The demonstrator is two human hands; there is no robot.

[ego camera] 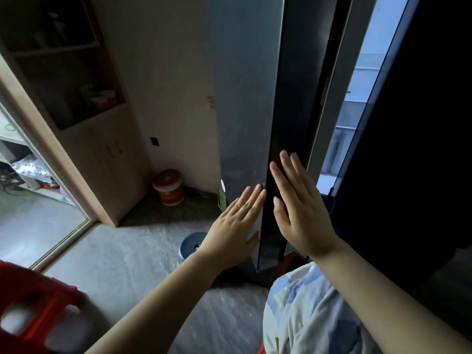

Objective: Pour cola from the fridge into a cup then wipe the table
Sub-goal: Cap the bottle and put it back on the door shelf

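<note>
Left hand (237, 226) lies flat, fingers straight and together, on the tall grey metal side of the fridge (242, 98); the right hand (298, 213), fingers straight and slightly fanned, is at the glossy black door (288, 98), gripping nothing. No cola shows; it is presumably behind the lit gap (357, 98) past the door's right edge, so brace the cabinet and swing the door wide.

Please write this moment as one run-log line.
stage: at fridge | left hand: flat on grey side | right hand: flat at dark door | cola: unseen
</note>
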